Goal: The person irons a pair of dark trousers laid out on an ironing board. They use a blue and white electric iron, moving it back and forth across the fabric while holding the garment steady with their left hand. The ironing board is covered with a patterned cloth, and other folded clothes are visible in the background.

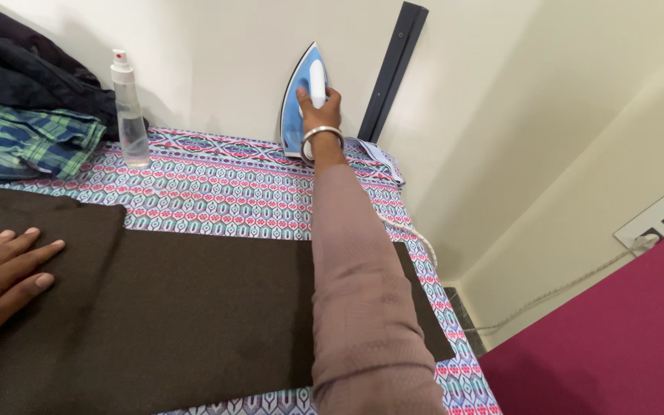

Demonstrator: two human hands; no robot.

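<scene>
Both hands busy: right hand (318, 107) is closed around the upright blue iron (301, 96); left hand (1, 273) lies flat, holding nothing, on brown cloth (194, 307). Ironing seems about to begin; lowering the soleplate squarely comes next.

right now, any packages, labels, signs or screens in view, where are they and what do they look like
Spray bottle: the only container, upright at the back left of the patterned ironing surface; clear plastic, white nozzle with a red tip, no label visible.
Wall socket plate: far right wall; pale rectangle with dark openings and a cord plugged in.
No signs or screens.
</scene>
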